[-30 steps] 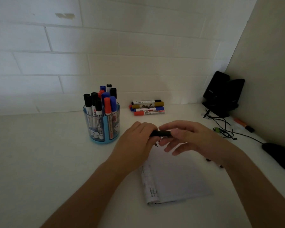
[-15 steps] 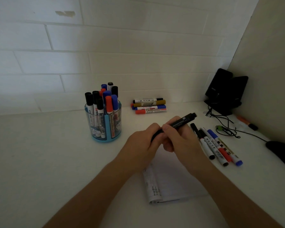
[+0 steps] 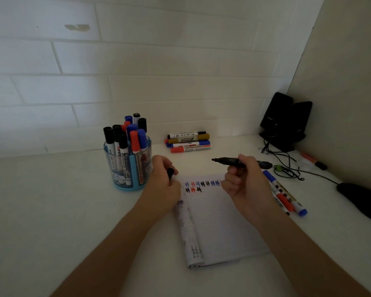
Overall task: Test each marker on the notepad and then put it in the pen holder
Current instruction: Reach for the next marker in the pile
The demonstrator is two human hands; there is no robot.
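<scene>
While the left hand [image 3: 162,179] pinches its cap [image 3: 170,173], the right hand [image 3: 244,181] grips the uncapped black marker [image 3: 227,161].

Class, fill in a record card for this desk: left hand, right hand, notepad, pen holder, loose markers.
Left hand: grips black cap
Right hand: holds uncapped black marker, tip pointing left
Notepad: blue, red, black test marks at top
Pen holder: left of notepad, holds capped markers
Markers by wall: four, lying flat
Markers right of notepad: lying side by side
</scene>
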